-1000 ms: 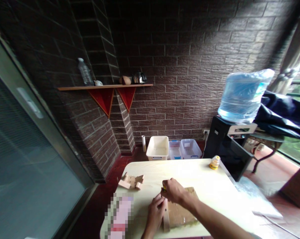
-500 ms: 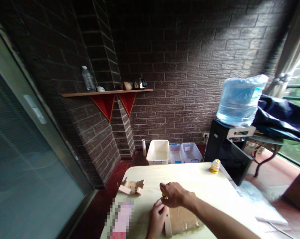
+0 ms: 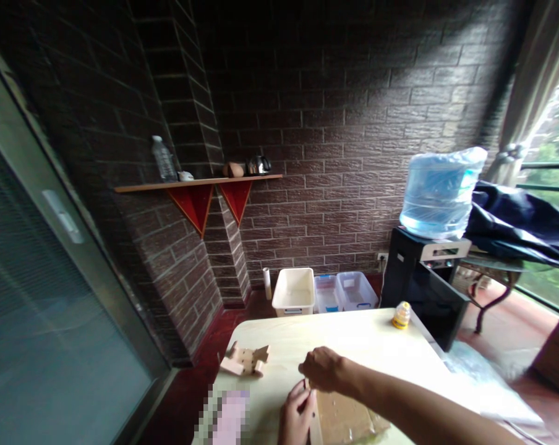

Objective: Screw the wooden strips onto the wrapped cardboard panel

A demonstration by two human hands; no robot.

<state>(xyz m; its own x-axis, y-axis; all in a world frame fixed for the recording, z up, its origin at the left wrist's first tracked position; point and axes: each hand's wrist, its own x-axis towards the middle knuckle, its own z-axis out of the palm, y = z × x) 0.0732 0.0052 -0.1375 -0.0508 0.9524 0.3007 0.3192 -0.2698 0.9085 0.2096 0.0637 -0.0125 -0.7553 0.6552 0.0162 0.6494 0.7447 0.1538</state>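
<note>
My right hand (image 3: pixel 323 369) is closed in a fist, palm down, over the far end of a wooden strip. The fist hides most of what it grips; a yellow-and-black handle showed under it a moment ago. Just below, my left hand (image 3: pixel 297 413) pinches the light wooden strip (image 3: pixel 315 428), which has dark holes along it. The strip lies along the left edge of a brown cardboard piece (image 3: pixel 344 417) with clear plastic on it. Further left on the table stands a small wooden assembly (image 3: pixel 246 361) with holes and raised sides.
The pale table (image 3: pixel 354 334) carries a yellow-based clear container (image 3: pixel 401 316) at its far right corner. A pink, pixelated item (image 3: pixel 232 417) lies at the left. Beyond the table are a cream bin (image 3: pixel 294 290), clear bins (image 3: pixel 356 290) and a water dispenser (image 3: pixel 418 278).
The view has tilted slightly upward. My right fist has turned a little, and the yellow-and-black handle is no longer visible. My left hand keeps its place on the strip.
</note>
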